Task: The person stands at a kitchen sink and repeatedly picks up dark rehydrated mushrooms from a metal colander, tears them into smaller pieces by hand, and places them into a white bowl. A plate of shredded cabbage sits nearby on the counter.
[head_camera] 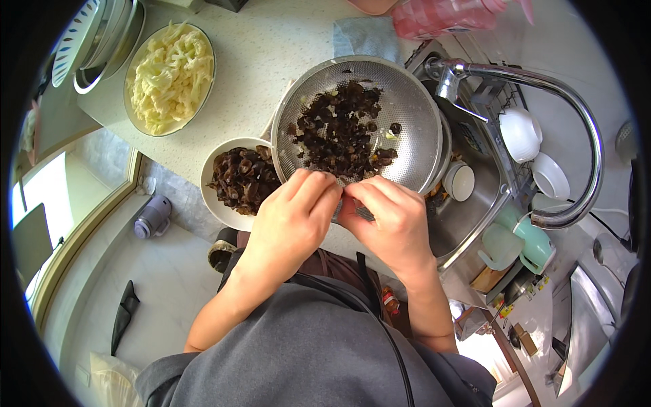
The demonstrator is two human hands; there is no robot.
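Note:
A perforated metal colander with dark pieces of wood ear fungus in it stands before me, partly beside the sink. Over its near rim, my left hand and my right hand meet at the fingertips. Both hands have their fingers pinched together on something small, perhaps a piece of the fungus; the fingers mostly hide it. A white bowl heaped with more dark fungus sits at the colander's left, close to my left hand. Farther left, an oval plate holds cauliflower florets.
Right of the colander, the steel sink holds a small white cup under a curved chrome faucet. White bowls stand beyond it. A blue cloth and a pink bottle lie behind the colander.

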